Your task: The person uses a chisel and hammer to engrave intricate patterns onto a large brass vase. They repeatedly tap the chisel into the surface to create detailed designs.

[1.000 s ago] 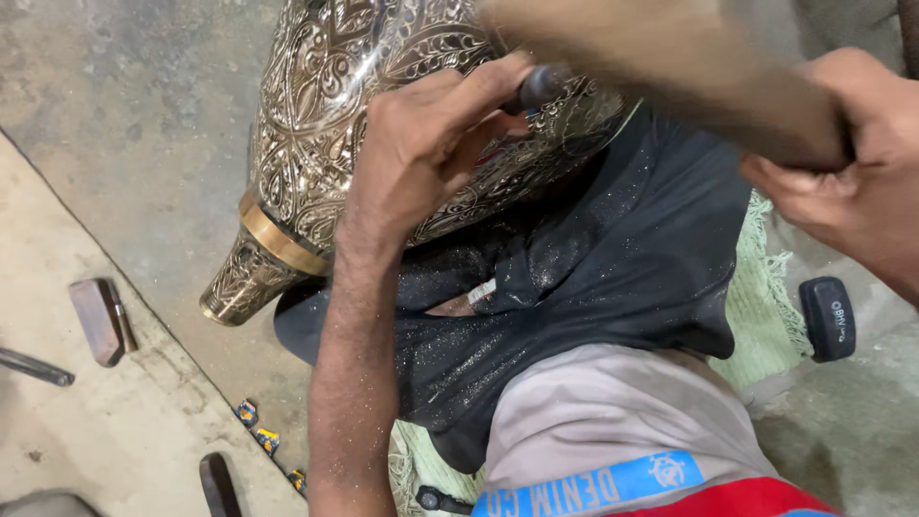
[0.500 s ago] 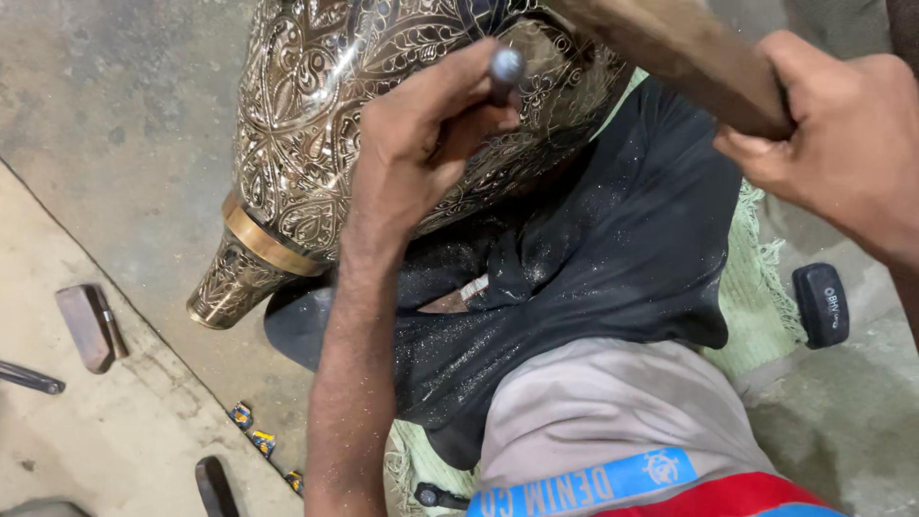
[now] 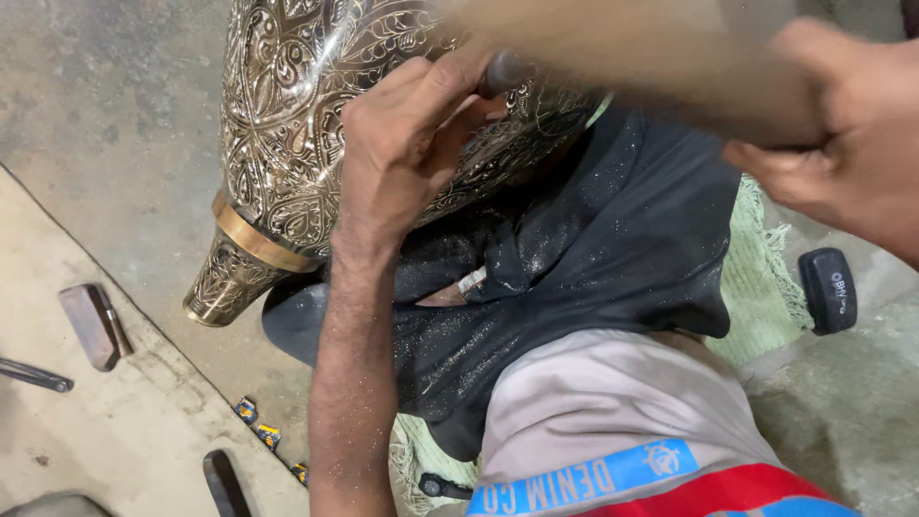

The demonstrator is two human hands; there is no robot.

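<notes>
Engraved brass vase (image 3: pixel 316 144) lies tilted — foot pointing lower-left.

Left grip (image 3: pixel 407 144) pinched, right grip (image 3: pixel 842 144) clenched

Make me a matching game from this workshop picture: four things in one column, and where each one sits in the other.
Things
1. engraved brass vase
2. left hand
3. right hand
4. black cloth

Places
A. gripping a blurred wooden handle
B. spread over the lap
C. lying on its side across the lap
D. pinching a small metal punch against the vase

Pairs: 1-C, 2-D, 3-A, 4-B
</notes>
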